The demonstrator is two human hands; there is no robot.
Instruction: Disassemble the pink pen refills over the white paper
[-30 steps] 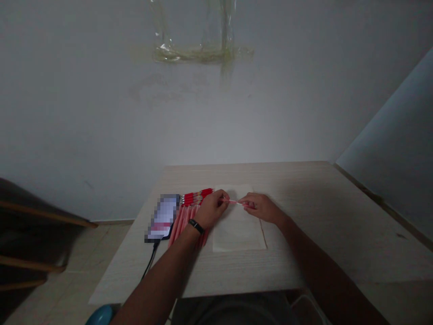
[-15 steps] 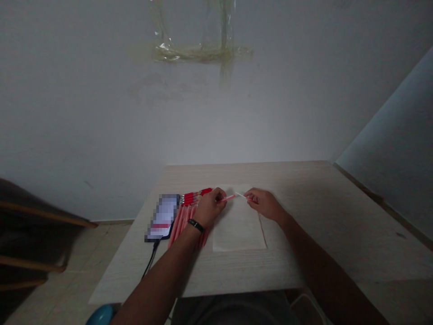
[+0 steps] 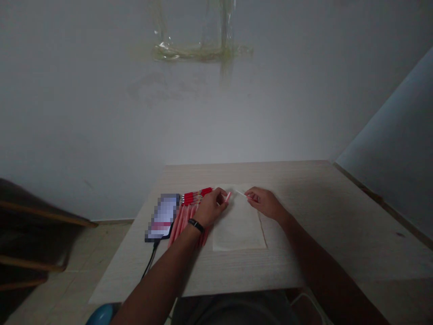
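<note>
Far left, dark slatted furniture (image 3: 23, 225) stands on the tiled floor (image 3: 101, 248), and a teal object (image 3: 101, 314) sits at the bottom edge. On the surface (image 3: 341, 239), a phone (image 3: 162, 216) with a pixelated screen lies beside a row of pens (image 3: 189, 219): pink barrels side by side, red ends toward the wall. A black cable (image 3: 151, 262) runs from the phone's near end over the surface edge.

Left hand (image 3: 211, 208), black wristband (image 3: 196, 225) on its wrist, rests just past the pens, fingers closed in a pinch on a short pink tube (image 3: 228, 196). Right hand (image 3: 265, 203) is also pinched, on a thin white rod (image 3: 241, 194). Both hands hover over the far edge of a white paper sheet (image 3: 238, 221).

Change from the last frame: tube and rod met end to end then, in one near-level line between the hands. Now a small gap separates their tips, and the hands stand slightly further apart. The tube has also swung more upright, its free tip pointing up and right, toward the wall. The rod's long axis slants from the right hand up and left, its free tip aimed at the tube.

Higher up, clear tape (image 3: 203, 52) clings to the wall.
</note>
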